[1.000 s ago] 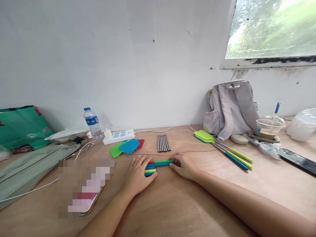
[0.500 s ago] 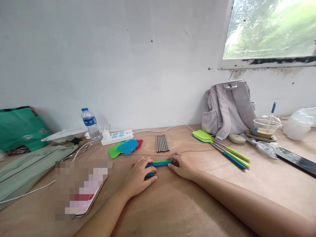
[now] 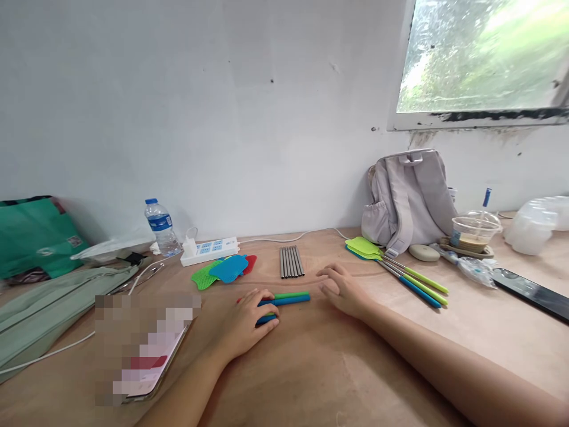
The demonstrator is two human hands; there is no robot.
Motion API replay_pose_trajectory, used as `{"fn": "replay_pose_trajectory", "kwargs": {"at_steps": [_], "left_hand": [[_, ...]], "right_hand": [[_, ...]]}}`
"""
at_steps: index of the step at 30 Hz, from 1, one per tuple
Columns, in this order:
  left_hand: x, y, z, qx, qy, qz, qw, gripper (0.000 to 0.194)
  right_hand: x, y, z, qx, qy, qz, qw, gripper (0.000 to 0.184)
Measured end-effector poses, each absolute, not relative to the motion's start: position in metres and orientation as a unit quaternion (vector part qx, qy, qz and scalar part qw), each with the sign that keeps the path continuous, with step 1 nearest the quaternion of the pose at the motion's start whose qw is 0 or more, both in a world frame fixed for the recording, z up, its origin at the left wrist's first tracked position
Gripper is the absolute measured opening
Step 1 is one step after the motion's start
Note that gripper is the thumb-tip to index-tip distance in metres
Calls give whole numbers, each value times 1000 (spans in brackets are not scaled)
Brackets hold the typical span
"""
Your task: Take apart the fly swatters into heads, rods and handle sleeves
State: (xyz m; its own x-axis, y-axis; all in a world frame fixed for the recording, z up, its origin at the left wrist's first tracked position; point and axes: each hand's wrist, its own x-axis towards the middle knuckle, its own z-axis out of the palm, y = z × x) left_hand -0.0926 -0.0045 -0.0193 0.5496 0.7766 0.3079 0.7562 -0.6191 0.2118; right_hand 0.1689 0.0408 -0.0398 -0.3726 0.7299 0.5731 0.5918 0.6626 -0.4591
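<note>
My left hand [image 3: 255, 315] lies over a small group of coloured handles, its fingers spread across them and covering their left part. A green handle [image 3: 291, 295] and a blue handle [image 3: 293, 299] stick out to the right, side by side. Parts of red, yellow and blue handles show around the fingers. My right hand [image 3: 342, 290] hovers just right of the handle ends, fingers apart and slightly bent, holding nothing. Beyond the hands lies a row of several metal tubes [image 3: 291, 262]. Green, blue and red fly swatter heads [image 3: 229, 268] overlap at the left.
Assembled fly swatters [image 3: 418, 287] lie at the right, before a grey backpack [image 3: 411, 196]. A power strip [image 3: 211, 251] and water bottle [image 3: 162, 228] stand back left; a phone [image 3: 151, 367] lies front left. Further right are a drink cup [image 3: 475, 231] and a black phone [image 3: 533, 290].
My right hand has let go of the right ends of the green and blue handles and moved right, its fingers opening. My left hand stays on the handles.
</note>
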Motion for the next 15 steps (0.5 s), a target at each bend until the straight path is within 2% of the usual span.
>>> {"fn": "replay_pose_trajectory", "kwargs": {"at_steps": [2, 4, 7, 11, 15], "left_hand": [[-93, -4, -19, 881, 433, 189, 28, 16], [-93, -5, -19, 881, 431, 192, 25, 16], [-92, -6, -19, 886, 421, 195, 15, 16], [-91, -8, -19, 893, 404, 200, -9, 19], [-89, -11, -17, 896, 393, 204, -32, 21]], "right_hand": [[192, 47, -36, -410, -829, 9, 379, 23], [223, 54, -32, -438, -834, -66, 331, 19], [278, 64, -29, -519, -802, -123, 270, 22], [341, 72, -31, -683, -685, -105, 231, 27], [371, 74, -37, -730, -646, -62, 213, 23]]}}
